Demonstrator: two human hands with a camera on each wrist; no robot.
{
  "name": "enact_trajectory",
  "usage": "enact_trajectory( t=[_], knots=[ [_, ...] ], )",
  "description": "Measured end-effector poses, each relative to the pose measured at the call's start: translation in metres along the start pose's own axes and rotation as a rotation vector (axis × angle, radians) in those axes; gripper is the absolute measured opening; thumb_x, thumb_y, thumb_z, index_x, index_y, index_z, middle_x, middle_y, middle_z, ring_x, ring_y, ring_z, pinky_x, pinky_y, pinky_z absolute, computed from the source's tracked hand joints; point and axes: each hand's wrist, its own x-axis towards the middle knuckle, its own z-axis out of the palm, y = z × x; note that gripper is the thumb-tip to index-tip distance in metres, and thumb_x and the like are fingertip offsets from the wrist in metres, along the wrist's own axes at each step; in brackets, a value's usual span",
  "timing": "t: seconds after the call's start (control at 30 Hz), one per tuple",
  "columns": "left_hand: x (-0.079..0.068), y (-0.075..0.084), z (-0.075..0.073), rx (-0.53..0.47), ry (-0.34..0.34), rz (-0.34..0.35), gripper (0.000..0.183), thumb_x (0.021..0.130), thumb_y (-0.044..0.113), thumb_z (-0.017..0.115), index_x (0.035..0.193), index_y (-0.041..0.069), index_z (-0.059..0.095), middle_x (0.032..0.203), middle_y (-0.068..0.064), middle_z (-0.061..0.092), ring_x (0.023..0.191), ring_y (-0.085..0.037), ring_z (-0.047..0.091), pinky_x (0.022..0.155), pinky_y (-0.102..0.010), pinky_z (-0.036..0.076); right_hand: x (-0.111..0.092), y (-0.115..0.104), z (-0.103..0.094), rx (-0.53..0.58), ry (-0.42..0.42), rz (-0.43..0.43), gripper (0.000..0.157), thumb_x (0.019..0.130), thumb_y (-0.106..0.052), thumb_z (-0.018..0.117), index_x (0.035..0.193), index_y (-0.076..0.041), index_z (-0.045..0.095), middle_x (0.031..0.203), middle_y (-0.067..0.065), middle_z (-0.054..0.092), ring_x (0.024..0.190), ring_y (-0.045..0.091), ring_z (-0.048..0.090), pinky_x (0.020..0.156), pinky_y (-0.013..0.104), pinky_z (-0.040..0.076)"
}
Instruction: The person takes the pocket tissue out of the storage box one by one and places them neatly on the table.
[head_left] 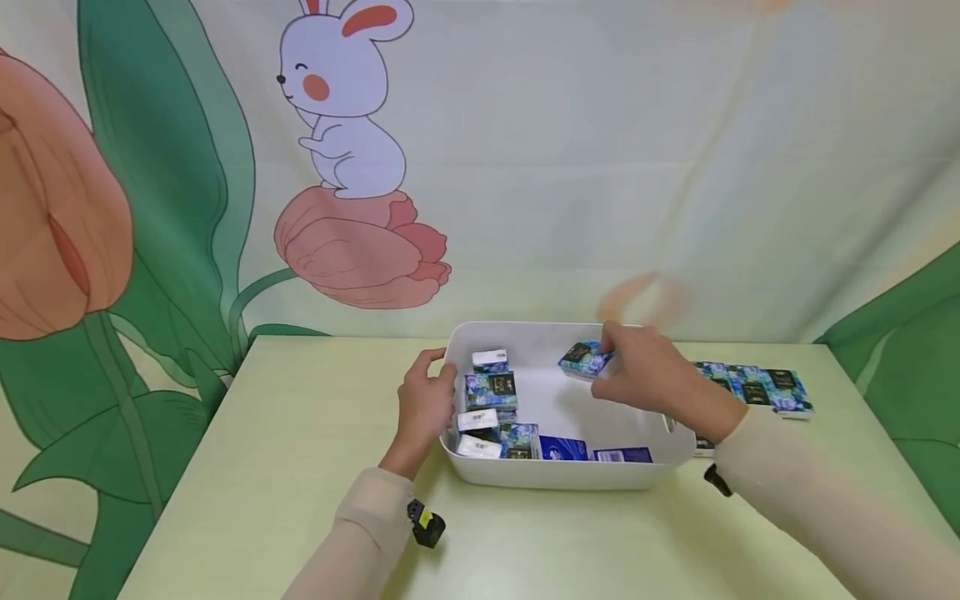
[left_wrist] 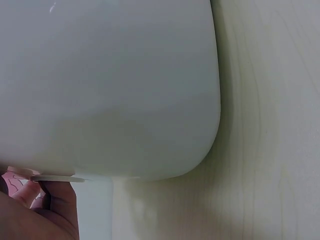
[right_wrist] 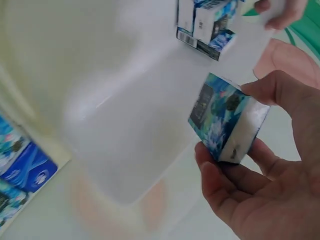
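Note:
A white plastic bin [head_left: 555,477] sits on the table, with several floral blue pocket tissue packs [head_left: 491,389] stacked along its left side. Two darker blue packs [head_left: 564,450] show by its front wall. My left hand [head_left: 426,407] grips the bin's left rim, fingers outside and thumb at the edge; the left wrist view shows these fingers [left_wrist: 59,207] under the rim. Over the bin's back right part, my right hand [head_left: 648,375] pinches one floral tissue pack [right_wrist: 220,120] between thumb and fingers, tilted and raised above the bin floor.
More tissue packs [head_left: 757,387] lie in a row on the table right of the bin, partly hidden behind the right forearm. A printed cloth [head_left: 540,167] with a rabbit and tulips hangs behind the table [head_left: 300,467].

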Motion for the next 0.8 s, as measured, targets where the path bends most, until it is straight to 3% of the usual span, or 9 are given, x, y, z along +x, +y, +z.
enact_trajectory(
  t=[0.13, 0.3, 0.43, 0.63, 0.8],
  knots=[
    [0.001, 0.0, 0.001, 0.003, 0.0, 0.001, 0.033, 0.1, 0.027, 0.053, 0.131, 0.019, 0.062, 0.071, -0.021, 0.062, 0.042, -0.014, 0.045, 0.037, -0.026, 0.04, -0.03, 0.018, -0.014, 0.047, 0.119, 0.014, 0.034, 0.079, -0.024, 0.075, 0.103, -0.005, 0.06, 0.08, 0.007, 0.065, 0.065, 0.021, 0.054, 0.053, 0.032, 0.044],
    [0.001, -0.001, 0.001, 0.016, 0.002, 0.001, 0.034, 0.1, 0.028, 0.052, 0.132, 0.019, 0.061, 0.073, -0.021, 0.063, 0.042, -0.014, 0.046, 0.038, -0.026, 0.04, -0.068, 0.046, -0.037, 0.085, 0.257, 0.114, 0.034, 0.081, -0.023, 0.074, 0.106, -0.005, 0.059, 0.092, 0.014, 0.067, 0.066, 0.022, 0.055, 0.053, 0.033, 0.044],
    [0.002, -0.001, 0.002, 0.015, 0.002, 0.002, 0.033, 0.1, 0.028, 0.052, 0.131, 0.019, 0.061, 0.073, -0.022, 0.063, 0.042, -0.014, 0.045, 0.038, -0.026, 0.041, -0.091, 0.075, -0.044, 0.078, 0.317, 0.179, 0.035, 0.082, -0.024, 0.075, 0.106, -0.004, 0.061, 0.093, 0.014, 0.066, 0.071, 0.024, 0.055, 0.054, 0.034, 0.042],
    [0.003, -0.003, 0.002, 0.023, -0.008, -0.006, 0.034, 0.1, 0.029, 0.052, 0.132, 0.02, 0.061, 0.073, -0.019, 0.063, 0.042, -0.014, 0.045, 0.038, -0.026, 0.042, -0.12, 0.122, -0.031, 0.087, 0.324, 0.296, 0.039, 0.088, -0.031, 0.073, 0.11, 0.0, 0.062, 0.091, 0.012, 0.061, 0.078, 0.025, 0.052, 0.06, 0.037, 0.039],
    [0.002, -0.002, 0.002, 0.023, -0.007, 0.0, 0.034, 0.1, 0.028, 0.052, 0.132, 0.019, 0.061, 0.071, -0.016, 0.062, 0.043, -0.014, 0.045, 0.038, -0.026, 0.042, -0.142, 0.161, -0.004, 0.101, 0.278, 0.431, 0.048, 0.088, -0.035, 0.073, 0.111, 0.005, 0.061, 0.089, 0.015, 0.064, 0.071, 0.023, 0.056, 0.053, 0.034, 0.043]
  ],
)
